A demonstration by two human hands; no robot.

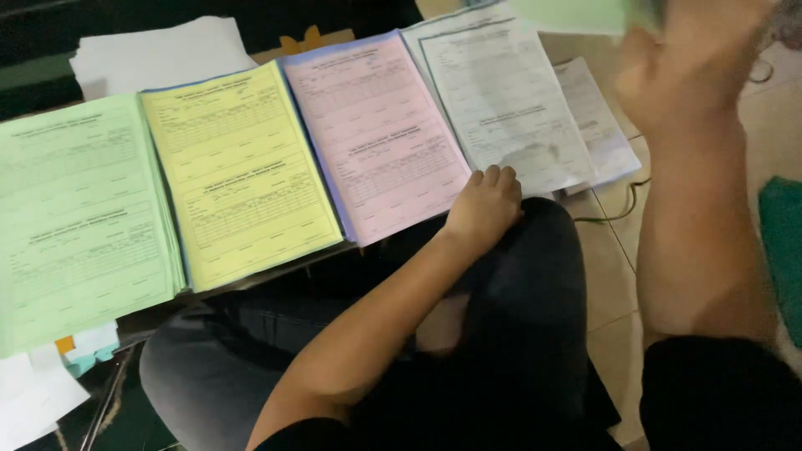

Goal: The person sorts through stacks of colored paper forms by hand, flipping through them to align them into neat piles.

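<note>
Here the left hand [484, 205] rests with fingers curled and pressed together on the near right corner of the pink printed paper stack [376, 134], its knuckles at the seam where that stack meets the white printed paper stack [501, 100]. Both stacks run with their long axis from near to far, tilted a little leftward at the far end, so the sheets lie just beyond the fingertips, to the far side. The right hand [685, 58] is raised high at the far right, blurred, and seems to pinch a pale green sheet of paper [576, 12] that is cut off by the top edge; how its fingers close on the sheet cannot be made out. The left hand is clearly the nearer to the stacks. Further left lie a yellow printed paper stack [238, 175] and a green printed paper stack [75, 217], side by side, edges touching or overlapping. The table under them is mostly hidden, and the print is too small to read.
</note>
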